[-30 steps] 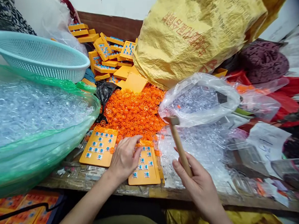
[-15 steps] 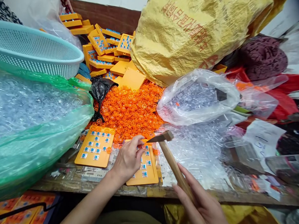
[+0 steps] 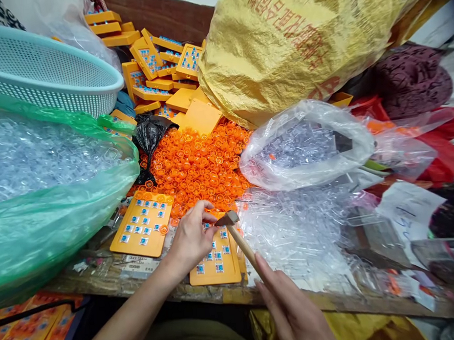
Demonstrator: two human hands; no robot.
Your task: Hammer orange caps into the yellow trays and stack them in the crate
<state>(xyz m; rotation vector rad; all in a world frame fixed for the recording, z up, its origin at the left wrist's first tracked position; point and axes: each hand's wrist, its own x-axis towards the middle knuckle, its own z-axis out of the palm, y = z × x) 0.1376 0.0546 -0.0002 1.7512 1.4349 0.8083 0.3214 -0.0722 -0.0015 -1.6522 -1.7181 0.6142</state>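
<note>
In my right hand [image 3: 291, 304] is the wooden handle of a hammer [image 3: 244, 247]. Its dark metal head is low over the upper part of an orange-yellow panel [image 3: 214, 278], close to my left fingertips. My left hand [image 3: 194, 233] bends over that panel's upper left, thumb and fingers drawn together. Whatever they pinch is hidden or too small to name. Small clear squares with blue centres dot the panel. To its left lies a similar panel [image 3: 131, 242], with an orange ring [image 3: 163, 229] on its right edge.
Orange rings [image 3: 203, 166] are heaped behind the panels, with stacked panels [image 3: 152, 87] farther back. Left are a green bag [image 3: 60, 216] of clear pieces and a blue basket [image 3: 102, 90]. A white bag [image 3: 308, 178] and loose clear pieces [image 3: 292, 227] lie right, below a yellow sack [image 3: 282, 59].
The hammer has come down and left, its head now nearer my left fingers and the panel. My right hand moved left with it. My left hand stays over the panel.
</note>
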